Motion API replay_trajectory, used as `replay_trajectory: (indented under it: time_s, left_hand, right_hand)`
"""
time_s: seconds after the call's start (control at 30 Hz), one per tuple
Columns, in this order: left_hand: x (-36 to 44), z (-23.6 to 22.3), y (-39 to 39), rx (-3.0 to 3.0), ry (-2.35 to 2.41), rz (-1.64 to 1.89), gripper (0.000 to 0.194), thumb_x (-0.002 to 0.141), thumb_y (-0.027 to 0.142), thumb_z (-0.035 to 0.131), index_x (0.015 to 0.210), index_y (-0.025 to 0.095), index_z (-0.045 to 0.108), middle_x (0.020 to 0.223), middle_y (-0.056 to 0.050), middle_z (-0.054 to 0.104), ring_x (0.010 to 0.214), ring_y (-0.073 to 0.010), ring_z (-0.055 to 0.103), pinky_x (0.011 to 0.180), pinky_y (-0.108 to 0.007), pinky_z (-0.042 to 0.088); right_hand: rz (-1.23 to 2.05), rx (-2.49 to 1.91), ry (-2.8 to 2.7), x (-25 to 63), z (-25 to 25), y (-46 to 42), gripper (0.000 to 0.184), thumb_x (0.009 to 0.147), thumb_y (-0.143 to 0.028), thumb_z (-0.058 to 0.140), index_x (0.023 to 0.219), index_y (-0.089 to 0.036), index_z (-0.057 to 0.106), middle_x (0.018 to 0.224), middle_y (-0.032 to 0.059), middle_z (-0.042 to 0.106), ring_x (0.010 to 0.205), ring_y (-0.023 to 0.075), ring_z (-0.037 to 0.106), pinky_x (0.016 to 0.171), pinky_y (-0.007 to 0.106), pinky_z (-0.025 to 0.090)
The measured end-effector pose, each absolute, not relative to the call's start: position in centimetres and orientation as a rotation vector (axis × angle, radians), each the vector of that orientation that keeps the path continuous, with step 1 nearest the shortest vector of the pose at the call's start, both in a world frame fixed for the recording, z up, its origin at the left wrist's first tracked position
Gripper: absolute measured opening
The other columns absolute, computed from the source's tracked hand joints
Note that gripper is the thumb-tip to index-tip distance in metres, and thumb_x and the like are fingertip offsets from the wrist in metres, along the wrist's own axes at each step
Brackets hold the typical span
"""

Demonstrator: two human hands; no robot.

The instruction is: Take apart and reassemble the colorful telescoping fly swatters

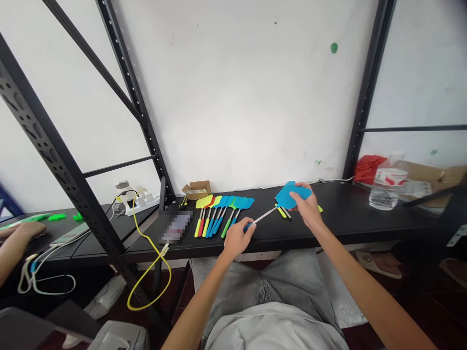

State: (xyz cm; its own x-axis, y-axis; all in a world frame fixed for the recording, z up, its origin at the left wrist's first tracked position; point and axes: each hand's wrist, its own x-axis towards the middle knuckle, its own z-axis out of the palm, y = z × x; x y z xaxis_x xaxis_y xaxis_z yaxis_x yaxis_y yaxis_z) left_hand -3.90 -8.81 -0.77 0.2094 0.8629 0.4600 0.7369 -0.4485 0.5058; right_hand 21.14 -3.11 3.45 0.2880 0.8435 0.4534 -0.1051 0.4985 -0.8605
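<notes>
Between my two hands a blue fly swatter (286, 197) is held slantwise above the black shelf. My left hand (238, 237) is closed round its blue handle, at the lower end of the thin metal rod. The fingers and thumb of my right hand (305, 205) pinch the blue mesh head. To the left of my left hand, several fly swatters (215, 214) lie in a row with heads toward the wall; they are yellow, red, blue and green. Partly hidden below the held head are yellow and dark handles (281, 212) on the shelf.
Left of the row lie a phone (177, 226) and a small cardboard box (197, 190). A yellow cable (143, 232) hangs over the shelf edge near a power strip (142, 205). A water bottle (388, 182) stands at right. Another person's hand (25, 231) rests at far left.
</notes>
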Motion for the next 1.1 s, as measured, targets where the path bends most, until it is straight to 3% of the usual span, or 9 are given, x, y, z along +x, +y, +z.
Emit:
replay_trajectory:
  time_s: [0.2,0.47,0.87,1.1]
  left_hand:
    - [-3.9,-0.8,-8.8,2.302,1.552,1.059,0.037,0.098,0.051,0.036,0.104,0.026,0.062,0.069,0.002,0.064,0.06,-0.0166,0.055,0.061,-0.025,0.037]
    - [-3.9,-0.6,-8.8,2.291,1.551,1.074,0.037,0.097,0.05,0.036,0.105,0.025,0.062,0.073,0.001,0.065,0.064,-0.0168,0.058,0.063,-0.025,0.038]
    - [-4.0,-0.5,-8.8,2.286,1.55,1.045,0.038,0.097,0.05,0.035,0.104,0.024,0.062,0.07,0.001,0.063,0.06,-0.0163,0.056,0.062,-0.026,0.038]
    - [-4.0,-0.6,-8.8,2.274,1.525,1.069,0.037,0.097,0.051,0.036,0.102,0.025,0.062,0.07,0.002,0.063,0.059,-0.0156,0.056,0.061,-0.025,0.038]
  right_hand:
    - [0.762,-0.797,-1.104,20.2,2.8,-3.3,0.061,0.07,-0.041,0.074,0.123,-0.03,0.045,0.091,-0.0004,0.061,0.06,0.0182,0.064,0.045,0.031,0.057]
    - [0.796,-0.772,-1.104,19.1,2.7,-4.0,0.071,0.072,-0.037,0.071,0.132,-0.028,0.033,0.075,-0.0036,0.065,0.051,0.0187,0.065,0.048,0.03,0.057]
    - [0.815,-0.753,-1.103,18.6,2.3,-3.9,0.058,0.072,-0.033,0.069,0.122,-0.028,0.04,0.07,-0.0046,0.065,0.053,0.0211,0.066,0.047,0.032,0.056]
    - [0.85,-0.73,-1.102,18.8,2.3,-3.9,0.061,0.071,-0.033,0.07,0.123,-0.028,0.039,0.072,-0.0056,0.065,0.049,0.0185,0.065,0.045,0.029,0.054]
